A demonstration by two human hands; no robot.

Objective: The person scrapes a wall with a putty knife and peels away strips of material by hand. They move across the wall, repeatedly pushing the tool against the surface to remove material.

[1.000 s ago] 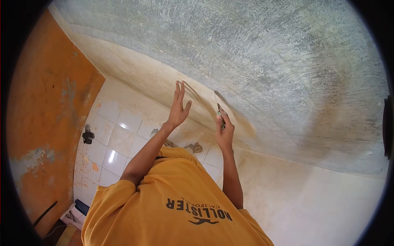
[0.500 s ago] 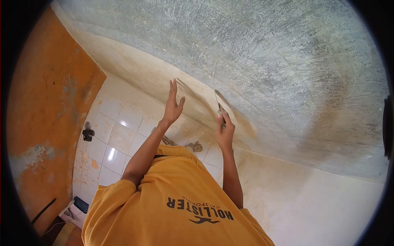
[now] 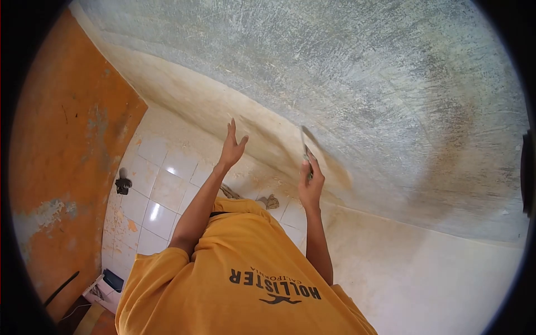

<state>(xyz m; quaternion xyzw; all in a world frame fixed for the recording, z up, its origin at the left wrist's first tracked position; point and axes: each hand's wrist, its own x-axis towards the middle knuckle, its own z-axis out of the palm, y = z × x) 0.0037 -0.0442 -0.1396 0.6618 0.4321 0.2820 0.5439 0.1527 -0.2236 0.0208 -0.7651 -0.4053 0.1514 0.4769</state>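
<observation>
My right hand is wrapped round the handle of a scraper. Its thin blade points up at the wall, close to the border between the rough grey-green surface and the smooth cream band below. Fingers stretched and thumb apart, my left hand is held up in front of that cream band, holding nothing. Shadows of both hands fall on the wall beside them.
An orange wall with peeling patches rises at the left. White floor tiles carry scattered paint flakes. A dark object lies on the tiles, and a crumpled brownish thing is near my feet. A box-like container stands lower left.
My left hand has dropped a little away from the wall's border. My right hand with the scraper has shifted slightly right and down, and the blade stands more upright.
</observation>
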